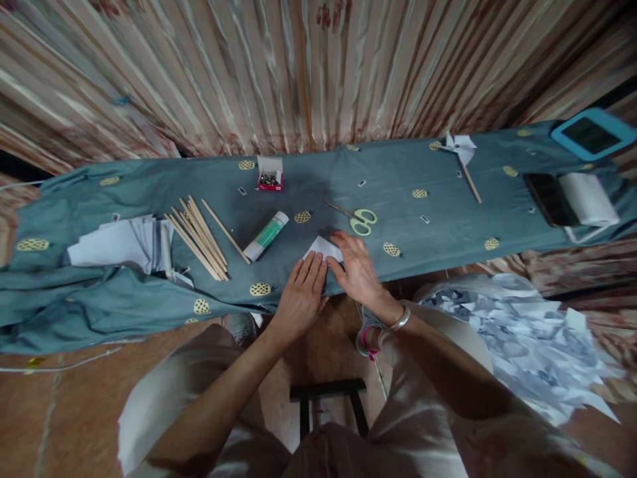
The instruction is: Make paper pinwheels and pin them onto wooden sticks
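A small piece of folded white paper (322, 247) lies on the cloth near the table's front edge, with a pointed corner facing away from me. My left hand (302, 292) rests flat on its lower left side, fingers stretched out together. At the paper's right edge, my right hand (359, 269) touches it with thumb and forefinger apart. The hands cover part of the paper. Just beyond my right hand lie scissors with light green handles (363, 222). A green and white glue stick (267, 236) is to the left of the paper.
Several wooden sticks (199, 239) and stacked white paper sheets (117, 244) lie left. A small box of metal pins (270, 179) stands at the back. Rightward are a paper pinwheel on a stick (462, 149), a phone (550, 199) and a blue-framed tablet (594, 136). Paper scraps (532, 345) fill a bag below.
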`<state>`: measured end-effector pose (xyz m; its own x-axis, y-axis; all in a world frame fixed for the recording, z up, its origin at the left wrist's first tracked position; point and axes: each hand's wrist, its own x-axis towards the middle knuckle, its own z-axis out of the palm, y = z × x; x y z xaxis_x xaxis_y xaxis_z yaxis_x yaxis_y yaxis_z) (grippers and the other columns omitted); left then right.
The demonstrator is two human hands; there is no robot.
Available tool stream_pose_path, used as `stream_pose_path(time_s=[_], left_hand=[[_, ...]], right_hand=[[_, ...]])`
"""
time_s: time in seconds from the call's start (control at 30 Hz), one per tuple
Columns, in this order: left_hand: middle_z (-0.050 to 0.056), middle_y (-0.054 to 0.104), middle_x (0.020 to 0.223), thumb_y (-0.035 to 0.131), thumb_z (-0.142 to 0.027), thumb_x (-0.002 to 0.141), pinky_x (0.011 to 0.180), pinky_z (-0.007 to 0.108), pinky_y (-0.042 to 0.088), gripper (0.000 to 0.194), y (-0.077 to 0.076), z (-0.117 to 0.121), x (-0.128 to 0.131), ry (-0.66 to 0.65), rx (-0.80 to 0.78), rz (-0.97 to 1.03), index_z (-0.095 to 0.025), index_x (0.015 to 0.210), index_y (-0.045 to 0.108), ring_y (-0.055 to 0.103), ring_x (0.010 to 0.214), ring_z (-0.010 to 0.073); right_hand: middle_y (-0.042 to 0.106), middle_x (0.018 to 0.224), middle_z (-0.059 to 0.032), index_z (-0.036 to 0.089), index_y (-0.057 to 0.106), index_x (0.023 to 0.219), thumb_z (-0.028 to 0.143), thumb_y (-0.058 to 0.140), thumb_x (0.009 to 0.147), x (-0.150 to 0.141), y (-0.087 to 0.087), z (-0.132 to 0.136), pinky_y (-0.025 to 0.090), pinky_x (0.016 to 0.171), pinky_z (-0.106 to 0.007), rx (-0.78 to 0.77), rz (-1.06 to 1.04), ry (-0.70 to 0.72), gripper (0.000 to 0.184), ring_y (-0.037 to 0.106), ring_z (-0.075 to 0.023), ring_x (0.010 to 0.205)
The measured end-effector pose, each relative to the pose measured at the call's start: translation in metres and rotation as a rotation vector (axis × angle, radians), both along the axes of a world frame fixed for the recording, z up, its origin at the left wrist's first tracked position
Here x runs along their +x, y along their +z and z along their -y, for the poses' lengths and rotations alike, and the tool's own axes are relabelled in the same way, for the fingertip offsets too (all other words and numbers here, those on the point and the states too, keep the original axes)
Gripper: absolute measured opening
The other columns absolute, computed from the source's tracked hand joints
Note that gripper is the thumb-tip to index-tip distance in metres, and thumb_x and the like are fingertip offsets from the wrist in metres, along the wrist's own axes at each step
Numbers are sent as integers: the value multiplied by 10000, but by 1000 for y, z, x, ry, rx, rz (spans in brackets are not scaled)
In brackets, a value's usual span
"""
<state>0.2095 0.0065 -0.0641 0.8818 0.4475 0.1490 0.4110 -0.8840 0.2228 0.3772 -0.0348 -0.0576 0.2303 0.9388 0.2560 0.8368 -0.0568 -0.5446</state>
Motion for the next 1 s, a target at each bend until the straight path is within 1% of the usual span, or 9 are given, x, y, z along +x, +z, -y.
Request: stream_pose_path(time_s=[0.13,0.37,0.5,0.63,0.77,0.9,1.0], left_hand=[[240,348,1532,502,-255,908,1166,501,312,607,0,-3,-11,-4,10,16,-17,1445,348,277,1456,324],[255,404,1493,513,-225,914,1131,522,367,605,-3,-10,-49,51,66,49,-25,1454,325,330,1431,334],[237,420,1488,502,-224,927,1122,529,382,607,-2,-12,-61,53,64,65,-72,1477,295,349,1424,323],[227,434,1483,510,-239,932,1115,536,388,605,-1,-10,-65,65,65,82,-88,1478,299,376,1408,327],[233,441,1474,528,-271,931,1119,545,374,637,1,-7,-63,98,54,124,-93,1488,276,385,1403,332],[215,469,1454,528,-301,938,1104,533,390,677,5,-7,-58,142,-3,184,-136,1516,215,426,1376,319],[202,500,1427,523,-291,942,1087,516,407,675,6,-11,-50,142,-26,237,-155,1520,200,464,1343,306]], right_hand=[[499,1420,-165,148,497,1342,307,418,971,5,-1,10,390,1061,-514,-19,10,-19,411,443,-315,1301],[515,1392,-164,164,498,1330,286,390,974,22,-4,24,378,1084,-525,23,-12,-27,391,445,-298,1309],[542,1357,-172,148,528,1299,267,362,977,27,-6,26,380,1089,-518,58,-11,-17,381,476,-289,1276],[563,1335,-157,161,581,1239,249,322,983,32,-4,27,381,1088,-513,70,-37,11,375,497,-278,1258],[601,1295,-124,199,604,1214,293,331,993,34,1,24,406,1072,-488,70,-114,35,364,532,-261,1226],[596,1313,-114,213,609,1201,359,480,952,27,5,16,410,1078,-476,36,-136,75,316,532,-270,1234],[599,1316,-115,209,625,1143,311,583,889,20,6,9,418,1063,-474,21,-156,84,277,536,-282,1230]])
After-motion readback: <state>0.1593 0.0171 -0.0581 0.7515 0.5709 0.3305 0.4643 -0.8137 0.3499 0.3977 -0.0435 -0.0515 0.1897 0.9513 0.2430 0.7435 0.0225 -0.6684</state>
